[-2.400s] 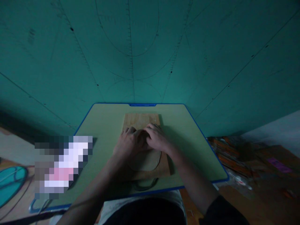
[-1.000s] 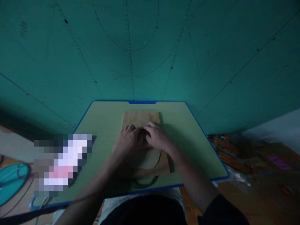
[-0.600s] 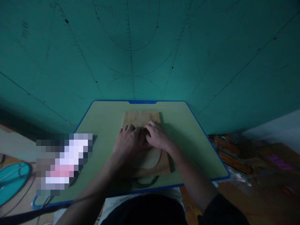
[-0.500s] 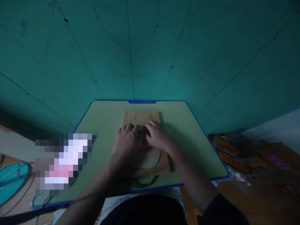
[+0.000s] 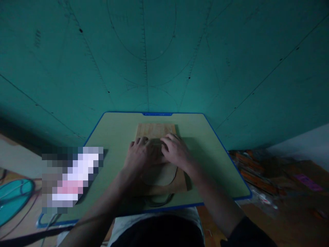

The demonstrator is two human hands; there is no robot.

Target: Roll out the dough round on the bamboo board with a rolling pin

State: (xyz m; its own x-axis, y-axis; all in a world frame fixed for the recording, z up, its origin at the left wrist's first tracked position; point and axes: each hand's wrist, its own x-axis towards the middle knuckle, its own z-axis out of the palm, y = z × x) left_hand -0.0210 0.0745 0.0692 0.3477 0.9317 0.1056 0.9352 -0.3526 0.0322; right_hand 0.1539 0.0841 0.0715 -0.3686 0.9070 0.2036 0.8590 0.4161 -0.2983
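A flat, rounded sheet of pale dough [image 5: 159, 175] lies on a wooden board [image 5: 156, 129]. Across its far part lies what looks like a thick wooden rolling pin [image 5: 157, 156], dim and mostly hidden under my hands. My left hand [image 5: 139, 151] is closed over the left part of the pin, knuckles up and fingers bent. On the right part, my right hand [image 5: 174, 148] is closed too, its thumb pointing inward. A short gap separates the two hands. The pin's ends do not show.
The board rests on a pale, blue-edged table [image 5: 213, 171] against a green marked wall [image 5: 159, 68]. A blurred-out device [image 5: 77, 176] stands at the table's left. A dark curved handle [image 5: 159, 202] lies near the front edge. Orange items [image 5: 254, 171] sit on the floor at right.
The hands stay over the pin and dough, with the right hand slightly farther from the left. The whole view has shifted slightly. Nothing was let go.
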